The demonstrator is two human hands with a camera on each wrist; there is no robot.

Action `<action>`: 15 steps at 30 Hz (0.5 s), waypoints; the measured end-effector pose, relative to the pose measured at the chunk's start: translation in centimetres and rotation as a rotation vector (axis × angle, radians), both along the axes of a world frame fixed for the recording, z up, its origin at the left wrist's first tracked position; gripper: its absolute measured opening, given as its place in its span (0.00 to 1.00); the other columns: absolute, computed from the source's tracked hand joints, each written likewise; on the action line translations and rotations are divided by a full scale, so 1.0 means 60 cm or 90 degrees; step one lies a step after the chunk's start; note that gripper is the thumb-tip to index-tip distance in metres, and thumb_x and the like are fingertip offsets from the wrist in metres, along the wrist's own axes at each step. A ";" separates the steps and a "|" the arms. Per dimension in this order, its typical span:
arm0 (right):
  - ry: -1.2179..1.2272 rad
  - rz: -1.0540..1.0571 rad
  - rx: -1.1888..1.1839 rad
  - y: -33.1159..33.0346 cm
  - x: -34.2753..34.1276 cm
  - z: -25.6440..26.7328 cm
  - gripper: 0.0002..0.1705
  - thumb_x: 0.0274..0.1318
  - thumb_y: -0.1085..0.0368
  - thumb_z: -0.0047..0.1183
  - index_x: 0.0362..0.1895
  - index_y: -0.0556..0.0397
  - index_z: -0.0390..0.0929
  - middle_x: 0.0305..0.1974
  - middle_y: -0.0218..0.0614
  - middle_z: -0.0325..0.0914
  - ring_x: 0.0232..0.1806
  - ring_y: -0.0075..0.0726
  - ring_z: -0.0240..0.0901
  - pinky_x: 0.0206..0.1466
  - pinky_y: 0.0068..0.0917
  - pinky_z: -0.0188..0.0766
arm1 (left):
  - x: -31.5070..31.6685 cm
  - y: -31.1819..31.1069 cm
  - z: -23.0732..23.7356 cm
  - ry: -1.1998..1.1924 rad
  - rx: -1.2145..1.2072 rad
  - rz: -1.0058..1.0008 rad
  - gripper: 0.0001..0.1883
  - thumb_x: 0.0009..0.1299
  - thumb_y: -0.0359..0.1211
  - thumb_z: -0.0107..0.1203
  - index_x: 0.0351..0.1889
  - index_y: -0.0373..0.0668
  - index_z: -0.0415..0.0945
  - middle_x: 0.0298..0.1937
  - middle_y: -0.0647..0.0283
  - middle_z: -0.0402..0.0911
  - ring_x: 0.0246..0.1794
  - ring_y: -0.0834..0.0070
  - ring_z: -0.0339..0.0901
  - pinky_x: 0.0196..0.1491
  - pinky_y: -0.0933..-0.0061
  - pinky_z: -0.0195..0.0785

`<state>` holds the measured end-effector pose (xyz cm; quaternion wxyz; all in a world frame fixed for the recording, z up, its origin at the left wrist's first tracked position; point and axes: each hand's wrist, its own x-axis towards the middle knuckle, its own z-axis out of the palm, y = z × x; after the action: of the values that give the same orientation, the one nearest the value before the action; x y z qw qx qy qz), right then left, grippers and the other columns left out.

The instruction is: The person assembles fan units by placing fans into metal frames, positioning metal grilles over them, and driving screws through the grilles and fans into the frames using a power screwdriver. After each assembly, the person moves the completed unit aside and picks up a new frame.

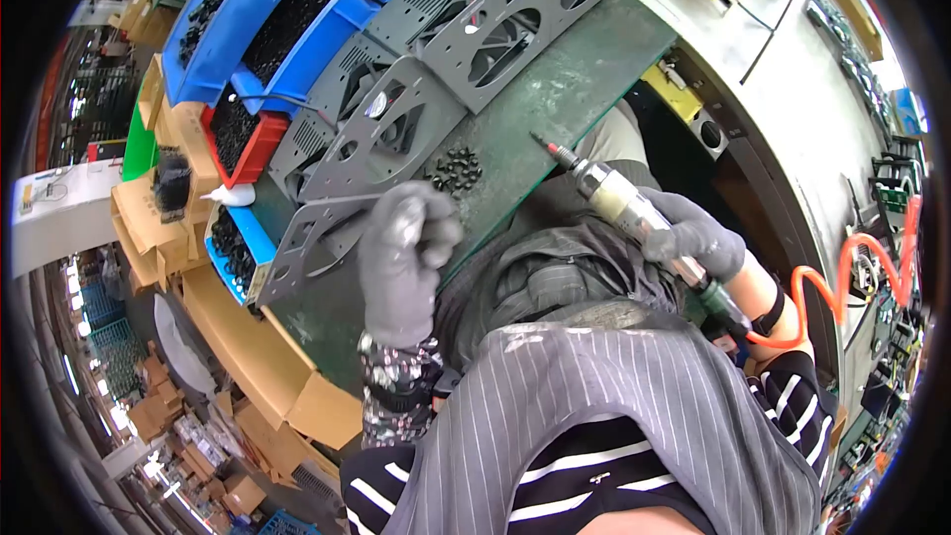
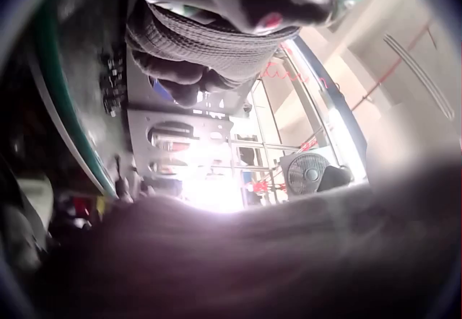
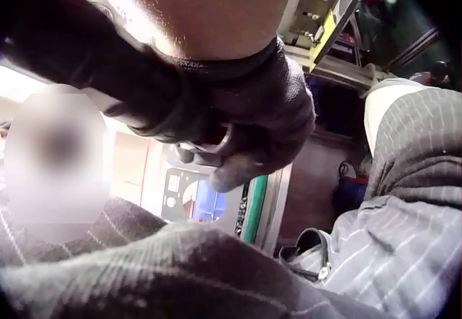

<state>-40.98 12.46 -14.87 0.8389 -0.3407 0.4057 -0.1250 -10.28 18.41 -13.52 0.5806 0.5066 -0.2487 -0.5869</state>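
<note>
My right hand (image 1: 698, 235), in a grey glove, grips a power screwdriver (image 1: 619, 200) with an orange coiled hose (image 1: 832, 297). Its bit points toward the bench, over the near edge. In the right wrist view the gloved right hand (image 3: 249, 128) has its fingers curled. My left hand (image 1: 404, 258), also gloved, is at the near end of grey metal panels (image 1: 416, 104) with cut-outs and fans. Its fingers are curled; I cannot tell whether they hold anything. Beside that hand lies a pile of small black fasteners (image 1: 456, 170) on the green bench top (image 1: 555, 79).
Blue bins (image 1: 297, 50) of black parts stand at the back left, with a red bin (image 1: 260, 147) before them. A white bottle (image 1: 234, 195) and a small blue-edged box (image 1: 238, 248) sit nearby. Cardboard boxes (image 1: 258, 357) line the left. A yellow item (image 1: 674, 91) sits below the bench edge.
</note>
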 end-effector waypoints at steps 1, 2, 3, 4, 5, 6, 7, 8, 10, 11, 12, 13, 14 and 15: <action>-0.023 0.036 -0.033 0.003 0.005 0.009 0.39 0.42 0.66 0.60 0.62 0.62 0.64 0.38 0.30 0.71 0.39 0.21 0.67 0.45 0.18 0.65 | -0.006 -0.012 -0.004 0.100 0.017 -0.024 0.13 0.72 0.37 0.51 0.48 0.38 0.73 0.37 0.61 0.80 0.33 0.75 0.78 0.30 0.80 0.68; -0.048 0.070 -0.069 0.006 0.011 0.021 0.38 0.41 0.64 0.61 0.60 0.62 0.66 0.37 0.29 0.71 0.39 0.21 0.67 0.45 0.18 0.65 | -0.012 -0.024 -0.007 0.200 0.032 -0.049 0.12 0.73 0.37 0.50 0.48 0.38 0.73 0.39 0.61 0.80 0.35 0.73 0.79 0.31 0.80 0.70; -0.046 0.096 -0.104 0.007 0.019 0.038 0.38 0.41 0.61 0.62 0.60 0.62 0.66 0.37 0.27 0.70 0.38 0.19 0.66 0.44 0.17 0.65 | -0.020 -0.031 -0.008 0.192 0.036 -0.045 0.12 0.73 0.37 0.50 0.48 0.38 0.73 0.39 0.61 0.80 0.35 0.73 0.79 0.31 0.80 0.70; -0.070 0.120 -0.081 0.007 0.019 0.052 0.40 0.40 0.62 0.62 0.62 0.60 0.65 0.37 0.25 0.70 0.38 0.17 0.66 0.45 0.16 0.65 | -0.029 -0.038 -0.010 0.239 0.043 -0.031 0.12 0.74 0.36 0.48 0.47 0.39 0.73 0.40 0.61 0.80 0.37 0.72 0.80 0.32 0.78 0.72; -0.100 0.128 -0.098 0.010 0.020 0.047 0.42 0.39 0.63 0.62 0.63 0.59 0.63 0.37 0.26 0.70 0.38 0.16 0.66 0.44 0.16 0.66 | -0.033 -0.045 -0.010 0.288 0.049 -0.021 0.11 0.75 0.36 0.47 0.47 0.39 0.72 0.41 0.61 0.80 0.40 0.70 0.80 0.34 0.77 0.74; -0.129 0.135 -0.117 0.012 0.020 0.042 0.45 0.38 0.64 0.62 0.65 0.58 0.61 0.37 0.26 0.70 0.38 0.15 0.67 0.43 0.17 0.67 | -0.026 -0.049 -0.018 0.284 0.050 -0.022 0.11 0.75 0.36 0.47 0.47 0.39 0.72 0.41 0.61 0.80 0.40 0.70 0.80 0.34 0.77 0.74; -0.132 0.132 -0.118 0.012 0.020 0.042 0.45 0.38 0.64 0.62 0.65 0.58 0.61 0.37 0.26 0.70 0.38 0.15 0.67 0.43 0.17 0.67 | -0.015 -0.051 -0.035 0.383 0.012 -0.063 0.12 0.76 0.36 0.45 0.49 0.39 0.72 0.46 0.56 0.80 0.45 0.64 0.80 0.39 0.72 0.76; -0.096 0.146 -0.141 0.013 0.020 0.046 0.46 0.37 0.65 0.63 0.65 0.57 0.60 0.36 0.26 0.70 0.36 0.15 0.67 0.41 0.18 0.68 | -0.008 -0.052 -0.046 0.483 -0.025 -0.105 0.13 0.77 0.37 0.43 0.51 0.40 0.72 0.51 0.51 0.80 0.50 0.58 0.79 0.45 0.66 0.77; -0.061 0.159 -0.164 0.015 0.021 0.047 0.48 0.36 0.65 0.63 0.66 0.57 0.58 0.35 0.26 0.71 0.34 0.15 0.68 0.39 0.19 0.70 | -0.010 -0.058 -0.051 0.497 -0.029 -0.116 0.13 0.76 0.37 0.43 0.51 0.40 0.72 0.49 0.52 0.80 0.50 0.59 0.79 0.44 0.67 0.77; -0.064 0.156 -0.188 0.016 0.021 0.046 0.47 0.36 0.65 0.63 0.66 0.57 0.59 0.33 0.27 0.71 0.32 0.16 0.69 0.37 0.20 0.71 | -0.011 -0.060 -0.052 0.513 -0.037 -0.124 0.13 0.76 0.37 0.43 0.50 0.40 0.73 0.48 0.53 0.81 0.49 0.61 0.79 0.43 0.67 0.77; -0.067 0.154 -0.210 0.017 0.023 0.045 0.47 0.36 0.65 0.63 0.66 0.56 0.59 0.32 0.27 0.72 0.30 0.17 0.70 0.34 0.21 0.72 | -0.010 -0.061 -0.054 0.512 -0.037 -0.124 0.13 0.76 0.37 0.43 0.50 0.40 0.73 0.48 0.53 0.81 0.49 0.61 0.79 0.43 0.67 0.77; -0.068 0.153 -0.210 0.019 0.025 0.042 0.47 0.36 0.65 0.63 0.66 0.56 0.59 0.32 0.27 0.72 0.30 0.17 0.70 0.34 0.21 0.72 | -0.009 -0.060 -0.056 0.498 -0.032 -0.121 0.13 0.76 0.37 0.43 0.50 0.41 0.73 0.48 0.54 0.81 0.48 0.63 0.80 0.42 0.68 0.77; -0.083 0.141 -0.264 0.020 0.028 0.039 0.47 0.36 0.65 0.63 0.66 0.56 0.59 0.32 0.27 0.72 0.30 0.18 0.71 0.34 0.21 0.73 | -0.009 -0.061 -0.057 0.484 -0.027 -0.117 0.13 0.76 0.37 0.43 0.50 0.41 0.73 0.48 0.55 0.81 0.47 0.64 0.80 0.41 0.68 0.77; -0.097 0.129 -0.318 0.021 0.030 0.037 0.47 0.36 0.65 0.63 0.66 0.56 0.59 0.32 0.28 0.73 0.30 0.19 0.71 0.34 0.21 0.73 | -0.012 -0.060 -0.056 0.483 -0.028 -0.117 0.13 0.76 0.37 0.43 0.50 0.41 0.73 0.48 0.55 0.81 0.47 0.64 0.80 0.41 0.68 0.77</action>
<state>-39.16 13.73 -12.64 0.7651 -0.5656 0.2618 -0.1621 -11.02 14.81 -16.86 0.5867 0.2166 -0.0730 -0.7769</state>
